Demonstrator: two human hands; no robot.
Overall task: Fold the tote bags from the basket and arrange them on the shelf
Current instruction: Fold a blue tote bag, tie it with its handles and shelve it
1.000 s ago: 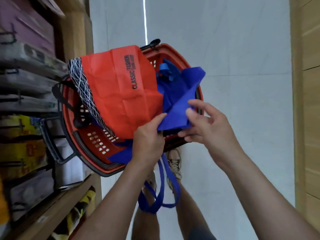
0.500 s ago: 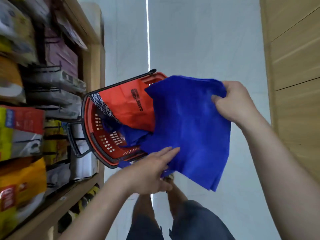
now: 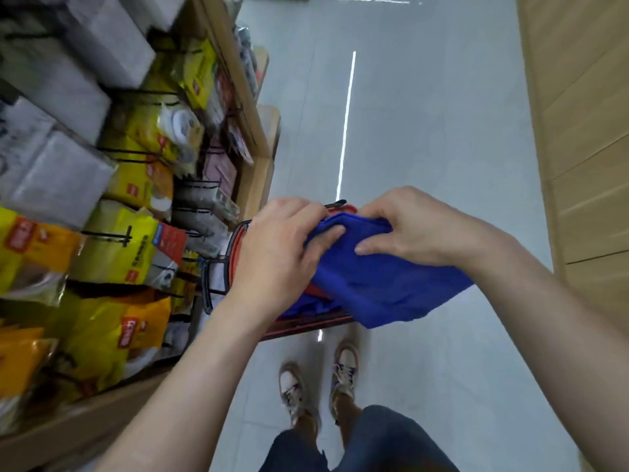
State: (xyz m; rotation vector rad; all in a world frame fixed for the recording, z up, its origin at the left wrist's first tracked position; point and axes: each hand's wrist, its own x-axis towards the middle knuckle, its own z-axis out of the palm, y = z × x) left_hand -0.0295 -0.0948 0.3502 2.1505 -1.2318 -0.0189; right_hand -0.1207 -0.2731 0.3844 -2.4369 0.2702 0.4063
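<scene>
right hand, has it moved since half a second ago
Yes. The right hand was out to the right of the basket, spreading the blue bag; now it is over the basket's far rim, close to the left hand.

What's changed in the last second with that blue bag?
The blue bag came out of the basket, opened wide, and is now folded over. The left hand has gripped it next to the right hand. The basket stays beside the shelf.

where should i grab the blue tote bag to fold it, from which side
Probably its bunched top edge, from above, where the left hand and right hand pinch the blue tote bag: the cloth hangs loose below, over the basket, so it drapes flat.
</scene>
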